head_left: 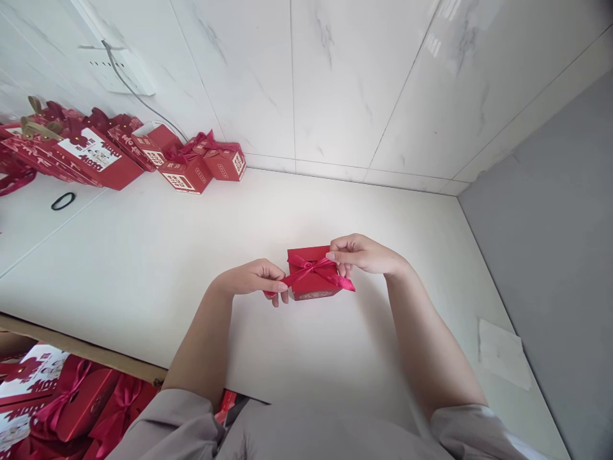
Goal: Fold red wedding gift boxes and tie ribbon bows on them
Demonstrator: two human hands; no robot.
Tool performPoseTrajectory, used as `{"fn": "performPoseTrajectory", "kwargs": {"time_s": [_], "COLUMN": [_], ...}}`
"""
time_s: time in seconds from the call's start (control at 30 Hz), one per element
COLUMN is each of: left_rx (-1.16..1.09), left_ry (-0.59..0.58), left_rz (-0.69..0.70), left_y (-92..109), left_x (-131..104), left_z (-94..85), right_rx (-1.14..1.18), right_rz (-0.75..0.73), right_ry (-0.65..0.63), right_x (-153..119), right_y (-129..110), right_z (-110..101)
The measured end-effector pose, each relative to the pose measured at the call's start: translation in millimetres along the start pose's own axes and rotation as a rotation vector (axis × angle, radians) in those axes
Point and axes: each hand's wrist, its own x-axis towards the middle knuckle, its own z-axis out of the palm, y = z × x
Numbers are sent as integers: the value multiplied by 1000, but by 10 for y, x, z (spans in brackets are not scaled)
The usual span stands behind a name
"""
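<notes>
Grey shirt point(330, 434); L grip point(253, 278) pinching ribbon point(313, 267); R grip point(360, 252) ditto; red box point(316, 287) btwn

A red box point(312, 285) sits on the counter point(268, 220), pink ribbon point(310, 266) knotted across.

Box point(312, 287) on table point(258, 220), before wall point(335, 89)

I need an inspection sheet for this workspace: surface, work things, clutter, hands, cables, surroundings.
Surface: white tabletop, seam at left.
Work things: red box, red ribbon in a bow across it.
Clutter: black loop, red gift boxes back left; white sheet right.
Hands: left hand pinches a ribbon tail; right hand appears to pinch the bow's right side.
Cables: gray cable from wall socket toward gift boxes.
Surroundings: tiled wall, gray panel.
</notes>
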Motion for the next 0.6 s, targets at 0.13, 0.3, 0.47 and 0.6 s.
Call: {"fn": "performPoseTrajectory", "kwargs": {"time_s": [0.13,0.3,0.47,0.6], "left_rx": [0,2,86,128], "left_ry": [4,-3,-75,-140], "left_rz": [-9,-12,-68,-120], "left_y": [6,5,-31,-68], "left_x": [-4,-13,-41,-74], "left_z": [-8,1,-16,-57], "right_rx": [-1,7,5,26], "right_rz": [3,17,9,-28], "right_ry": [14,3,40,85], "right_x": [17,21,-13,-28], "right_y": [13,-11,-43,-40], "right_z": [12,27,4,-35]}}
